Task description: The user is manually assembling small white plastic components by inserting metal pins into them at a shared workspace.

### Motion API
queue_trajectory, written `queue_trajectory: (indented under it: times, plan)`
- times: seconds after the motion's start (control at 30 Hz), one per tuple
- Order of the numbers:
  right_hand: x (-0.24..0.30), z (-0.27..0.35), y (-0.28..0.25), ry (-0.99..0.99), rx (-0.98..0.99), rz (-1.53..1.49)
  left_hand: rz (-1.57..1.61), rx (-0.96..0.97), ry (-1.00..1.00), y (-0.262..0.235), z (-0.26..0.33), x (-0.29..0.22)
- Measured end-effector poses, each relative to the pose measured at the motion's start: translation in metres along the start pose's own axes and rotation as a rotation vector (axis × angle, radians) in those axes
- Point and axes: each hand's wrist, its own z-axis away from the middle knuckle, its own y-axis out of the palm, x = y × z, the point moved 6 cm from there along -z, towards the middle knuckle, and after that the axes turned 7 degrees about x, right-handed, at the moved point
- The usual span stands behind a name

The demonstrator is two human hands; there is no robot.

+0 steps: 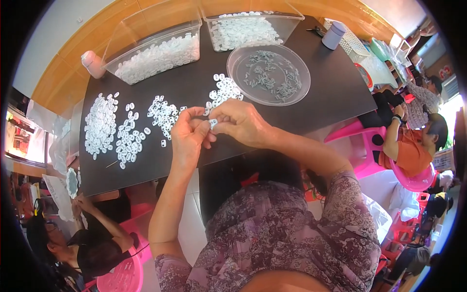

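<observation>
My left hand (187, 136) and my right hand (241, 122) meet over the near edge of a black table (321, 92). Both pinch one small white plastic piece (213, 122) between their fingertips. Several heaps of the same white pieces (129, 138) lie on the table to the left of my hands. A smaller cluster of white pieces (224, 90) lies just beyond my fingers. A round clear dish (268, 74) with several small grey parts sits behind my right hand.
Two clear bins of white pieces stand at the far edge, the left bin (155, 51) and the right bin (243, 29). A pink bottle (92, 63) and a grey cup (334, 35) stand nearby. Other people sit on pink chairs at left (92, 243) and right (413, 146).
</observation>
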Motion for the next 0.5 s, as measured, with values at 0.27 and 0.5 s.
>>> queue_trajectory:
  times: [0.27,0.5]
  plan:
    - [-0.031,-0.006,-0.056,0.211,-0.171,0.009,-0.31,-0.126,0.058,-0.016,-0.003,0.02]
    - [-0.024,-0.105,-0.178,0.076,-0.535,0.512,-0.982,-0.279,0.463,-0.022,-0.016,0.009]
